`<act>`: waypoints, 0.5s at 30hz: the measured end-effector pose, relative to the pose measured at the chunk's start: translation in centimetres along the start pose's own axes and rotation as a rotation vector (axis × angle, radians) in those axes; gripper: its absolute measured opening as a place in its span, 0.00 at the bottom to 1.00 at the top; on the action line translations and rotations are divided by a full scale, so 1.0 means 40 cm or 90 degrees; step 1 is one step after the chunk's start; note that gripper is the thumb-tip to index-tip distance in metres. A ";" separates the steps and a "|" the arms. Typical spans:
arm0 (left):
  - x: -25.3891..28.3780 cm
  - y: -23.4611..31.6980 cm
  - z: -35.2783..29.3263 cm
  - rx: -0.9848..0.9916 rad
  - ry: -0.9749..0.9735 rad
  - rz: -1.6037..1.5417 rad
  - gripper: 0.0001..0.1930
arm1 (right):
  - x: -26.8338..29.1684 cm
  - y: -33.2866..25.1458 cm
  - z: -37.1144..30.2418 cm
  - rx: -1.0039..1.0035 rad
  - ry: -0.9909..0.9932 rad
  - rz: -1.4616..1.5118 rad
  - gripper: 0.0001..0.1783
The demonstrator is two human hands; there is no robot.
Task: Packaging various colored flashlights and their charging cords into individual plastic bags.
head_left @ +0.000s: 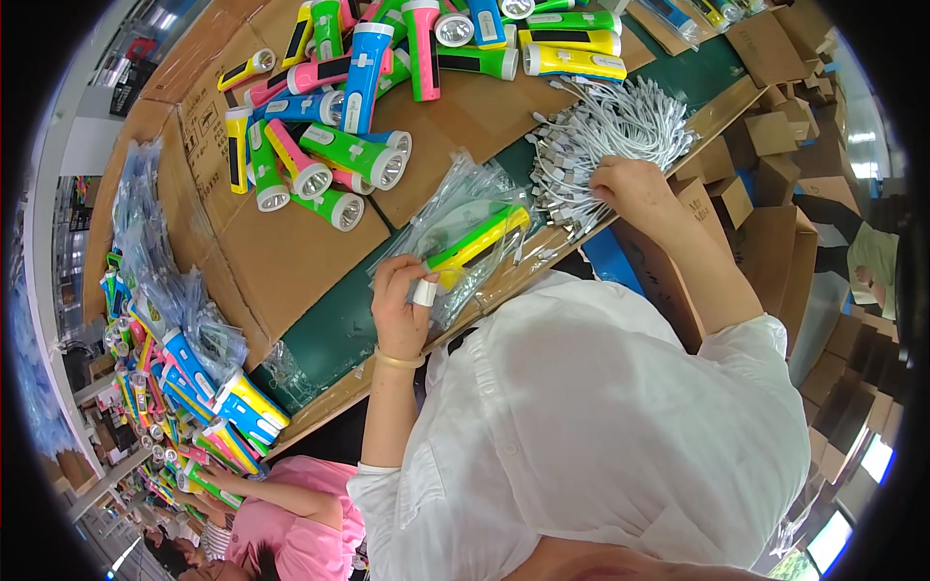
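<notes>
My left hand [397,302] is closed at the table's near edge, with a small white block-like piece [424,292] showing between its fingers. Its fingertips touch the end of a clear plastic bag [450,208] and the green and yellow flashlight [480,242] lying there. Part of the flashlight is under the film, and its near end is hidden by the hand. My right hand [635,192] reaches into a heap of white USB cables [620,126], fingers curled down and pinching at the cable ends. How many cables it grips cannot be made out.
Many flashlights in green, pink, blue and yellow [363,82] lie piled on cardboard [291,261] beyond. Clear bags [145,213] stack at the left, above more flashlights [232,407]. A co-worker in pink [300,523] handles some there. Open cardboard boxes [765,213] stand right.
</notes>
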State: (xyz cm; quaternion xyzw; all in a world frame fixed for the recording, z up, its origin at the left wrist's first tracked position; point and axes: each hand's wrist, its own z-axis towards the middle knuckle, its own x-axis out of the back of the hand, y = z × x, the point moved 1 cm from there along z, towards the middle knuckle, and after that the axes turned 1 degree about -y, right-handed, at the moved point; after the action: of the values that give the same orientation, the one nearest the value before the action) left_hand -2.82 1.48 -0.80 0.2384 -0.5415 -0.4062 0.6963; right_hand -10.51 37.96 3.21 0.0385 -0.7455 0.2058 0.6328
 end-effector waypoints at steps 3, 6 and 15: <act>0.005 -0.004 -0.006 -0.012 -0.003 0.003 0.09 | -0.005 0.012 0.005 0.005 -0.024 -0.028 0.05; 0.007 -0.005 -0.007 -0.034 -0.008 0.010 0.10 | 0.020 0.049 0.004 0.077 0.052 0.196 0.03; 0.006 -0.001 -0.019 -0.047 -0.011 0.026 0.11 | 0.223 -0.069 0.043 0.239 0.069 0.893 0.11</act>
State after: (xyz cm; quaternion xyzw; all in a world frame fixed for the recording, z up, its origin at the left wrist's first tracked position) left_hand -2.10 1.17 -0.92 0.1981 -0.5371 -0.4136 0.7080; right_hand -12.97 36.66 12.28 -0.3509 -0.5144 0.6891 0.3707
